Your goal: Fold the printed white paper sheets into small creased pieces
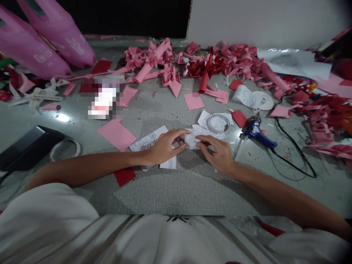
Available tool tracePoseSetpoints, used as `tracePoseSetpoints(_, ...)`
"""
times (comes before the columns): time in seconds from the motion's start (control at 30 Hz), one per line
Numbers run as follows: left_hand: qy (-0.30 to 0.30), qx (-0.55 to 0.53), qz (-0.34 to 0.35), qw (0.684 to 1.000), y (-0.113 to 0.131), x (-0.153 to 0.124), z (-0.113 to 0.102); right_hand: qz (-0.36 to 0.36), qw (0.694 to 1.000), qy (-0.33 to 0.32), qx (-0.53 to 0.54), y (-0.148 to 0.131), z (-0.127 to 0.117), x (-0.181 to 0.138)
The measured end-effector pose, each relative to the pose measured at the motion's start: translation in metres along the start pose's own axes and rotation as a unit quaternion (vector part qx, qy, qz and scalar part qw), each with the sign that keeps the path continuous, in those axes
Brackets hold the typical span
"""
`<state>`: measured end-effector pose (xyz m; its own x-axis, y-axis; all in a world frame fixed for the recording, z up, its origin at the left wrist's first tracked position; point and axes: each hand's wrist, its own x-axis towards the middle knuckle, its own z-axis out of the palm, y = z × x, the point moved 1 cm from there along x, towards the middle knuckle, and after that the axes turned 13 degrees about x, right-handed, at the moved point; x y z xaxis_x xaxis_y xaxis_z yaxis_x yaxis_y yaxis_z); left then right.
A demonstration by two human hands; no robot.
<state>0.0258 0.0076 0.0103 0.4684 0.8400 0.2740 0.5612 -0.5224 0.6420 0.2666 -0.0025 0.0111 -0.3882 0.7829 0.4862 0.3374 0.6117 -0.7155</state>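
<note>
Both hands hold a small white piece of paper point(191, 140) low over the table's middle. My left hand point(165, 146) pinches its left edge between thumb and fingers. On the right edge, my right hand point(217, 149) grips it with fingertips and thumb. Printed paper strips point(147, 140) lie partly under my left hand. Just beyond my right hand, a roll of tape point(219, 123) rests on more printed paper point(204, 118). A blue glue gun point(258, 135) lies to the right of my right hand, its black cord trailing right.
Folded pink paper pieces point(154, 60) and red ones point(205, 73) heap along the back. Pink squares point(117, 134) and a dark red square point(125, 176) lie about. Left are a black box-like object point(30, 146), another tape roll point(65, 149), pink bottles point(57, 33) and a blurred-out phone-like object point(103, 101).
</note>
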Motion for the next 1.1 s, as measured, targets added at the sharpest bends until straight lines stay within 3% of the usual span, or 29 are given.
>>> tracePoseSetpoints(0.2, 0.078, 0.007, -0.049, 0.996, 0.004, 0.005, -0.011, 0.043, 0.996, 0.065, -0.041, 0.003, -0.002, 0.007)
tracePoseSetpoints(0.23, 0.06, 0.034, -0.058, 0.996, 0.006, 0.006, -0.016, 0.057, 0.995, 0.068, -0.047, 0.004, -0.003, 0.008)
tracePoseSetpoints(0.3, -0.03, 0.126, -0.052, 0.99, 0.009, 0.005, -0.026, 0.08, 0.993, 0.065, -0.054, 0.007, -0.003, 0.009)
tracePoseSetpoints(0.4, -0.173, 0.257, -0.035, 0.95, 0.012, 0.0, -0.037, 0.084, 0.993, 0.055, -0.064, 0.011, -0.003, 0.009)
tracePoseSetpoints(0.5, -0.224, 0.294, -0.04, 0.928, 0.011, -0.004, -0.041, 0.07, 0.99, 0.037, -0.113, 0.013, -0.001, 0.008)
tracePoseSetpoints(0.8, -0.242, 0.202, -0.056, 0.947, -0.005, 0.006, -0.041, 0.068, 0.965, -0.027, -0.251, 0.01, 0.007, 0.002)
tracePoseSetpoints(0.97, -0.19, 0.168, -0.003, 0.967, 0.002, 0.01, -0.044, 0.055, 0.95, -0.016, -0.306, 0.008, -0.019, 0.016)
tracePoseSetpoints(1.1, -0.153, 0.087, -0.008, 0.984, 0.022, 0.033, -0.042, 0.093, 0.911, -0.109, -0.386, 0.013, -0.044, 0.028)
